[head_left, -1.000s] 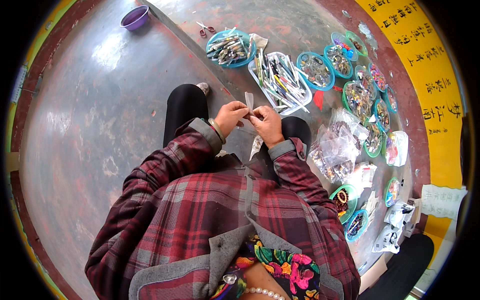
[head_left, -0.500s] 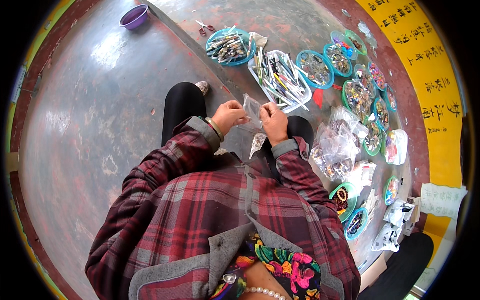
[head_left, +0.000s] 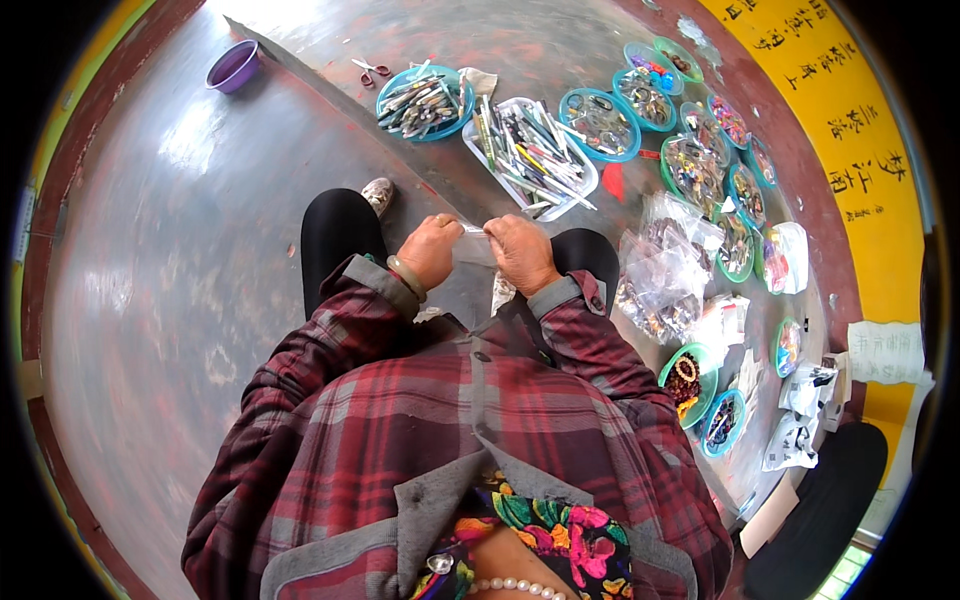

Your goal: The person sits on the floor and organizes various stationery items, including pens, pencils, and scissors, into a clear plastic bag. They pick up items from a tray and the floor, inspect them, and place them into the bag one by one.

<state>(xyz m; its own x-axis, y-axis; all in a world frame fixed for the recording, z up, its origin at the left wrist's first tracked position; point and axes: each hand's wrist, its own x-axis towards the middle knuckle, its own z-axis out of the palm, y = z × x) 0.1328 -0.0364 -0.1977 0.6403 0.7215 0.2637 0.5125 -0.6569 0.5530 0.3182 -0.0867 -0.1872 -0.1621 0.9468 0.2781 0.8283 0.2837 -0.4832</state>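
A small clear plastic bag [head_left: 474,246] is stretched between my two hands, in front of my knees. My left hand [head_left: 432,248], with a pale bangle at the wrist, pinches one end of its top edge. The other end is gripped by my right hand [head_left: 522,252]. Nothing can be made out inside the bag. Just beyond my hands stands a white basket [head_left: 592,186] heaped with pens. To its left is a blue basket [head_left: 466,116], also filled with pens.
Red-handled scissors [head_left: 370,72] lie beyond the blue basket. A purple basin [head_left: 232,68] sits far left. Several round baskets of small trinkets, such as the blue-rimmed one [head_left: 632,150], spread along the right. Clear bags of trinkets [head_left: 662,275] lie beside my right knee.
My hands have shifted slightly left and lower. The bag, which stood up between them, is now pulled taut along its top edge. The view has turned a little.
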